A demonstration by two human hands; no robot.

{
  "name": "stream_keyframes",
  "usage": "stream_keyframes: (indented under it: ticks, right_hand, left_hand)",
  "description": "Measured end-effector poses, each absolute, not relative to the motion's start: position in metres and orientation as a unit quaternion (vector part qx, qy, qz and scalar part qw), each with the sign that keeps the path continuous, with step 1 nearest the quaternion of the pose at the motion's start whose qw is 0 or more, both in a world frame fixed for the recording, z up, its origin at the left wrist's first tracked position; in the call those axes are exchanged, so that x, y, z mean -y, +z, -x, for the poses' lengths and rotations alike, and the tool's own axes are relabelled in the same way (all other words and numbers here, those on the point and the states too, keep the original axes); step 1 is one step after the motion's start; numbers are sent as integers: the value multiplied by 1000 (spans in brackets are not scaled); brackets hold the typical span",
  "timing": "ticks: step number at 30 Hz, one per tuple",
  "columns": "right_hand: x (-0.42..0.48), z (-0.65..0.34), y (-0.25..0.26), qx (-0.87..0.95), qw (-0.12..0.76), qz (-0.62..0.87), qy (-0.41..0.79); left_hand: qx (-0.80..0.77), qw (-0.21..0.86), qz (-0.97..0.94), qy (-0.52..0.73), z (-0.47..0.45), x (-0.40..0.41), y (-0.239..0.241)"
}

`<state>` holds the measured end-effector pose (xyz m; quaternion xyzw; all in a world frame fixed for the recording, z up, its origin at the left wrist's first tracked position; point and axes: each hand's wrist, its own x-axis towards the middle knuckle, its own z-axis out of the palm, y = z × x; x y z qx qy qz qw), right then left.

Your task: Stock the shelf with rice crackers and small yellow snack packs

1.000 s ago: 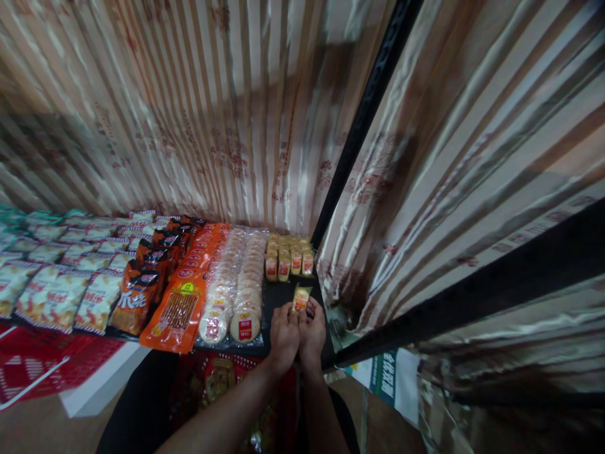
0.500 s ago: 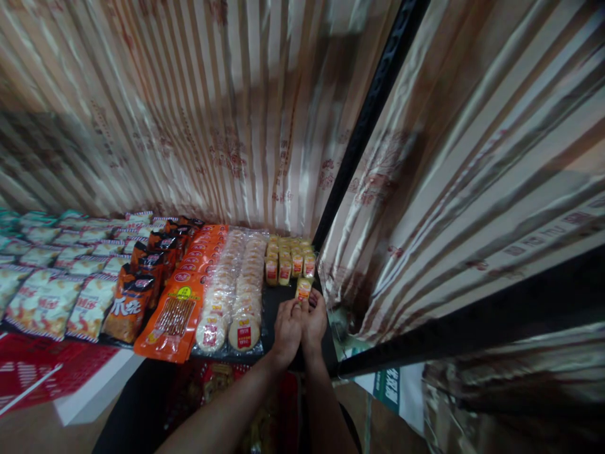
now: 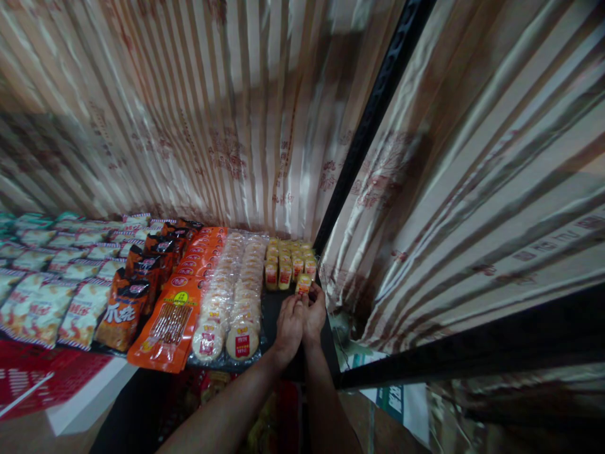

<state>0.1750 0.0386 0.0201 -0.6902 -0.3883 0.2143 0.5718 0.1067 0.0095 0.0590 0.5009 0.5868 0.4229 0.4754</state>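
Observation:
Pressed close together, my left hand point(image 3: 288, 325) and my right hand point(image 3: 314, 318) both have their fingers closed around one small yellow snack packet point(image 3: 303, 284) with a red-and-white label. It stands upright just in front of matching yellow packets point(image 3: 285, 275), lined up in short rows at the back right of the black shelf point(image 3: 273, 312). My fingers partly hide its lower end. To the left of my hands lie two rows of round rice crackers in clear wrap point(image 3: 242, 340).
Orange snack bags point(image 3: 172, 321), black-and-orange bags point(image 3: 123, 309) and pale bags point(image 3: 40, 306) fill the shelf leftward. A dark metal post point(image 3: 352, 170) rises at the back right corner before patterned curtains point(image 3: 227, 113). Red baskets point(image 3: 28, 372) stand below.
Both hands, still around the small packet, have pushed slightly forward, bringing it nearer the rows of yellow packets. The view has shifted a little.

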Motion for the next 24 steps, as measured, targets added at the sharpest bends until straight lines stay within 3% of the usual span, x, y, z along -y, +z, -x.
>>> stream_keyframes:
  ticks: [24]
  right_hand:
    - [-53,-178,7,454,535,694,164]
  left_hand:
    - [-576,455,-509,450,-111,-24,43]
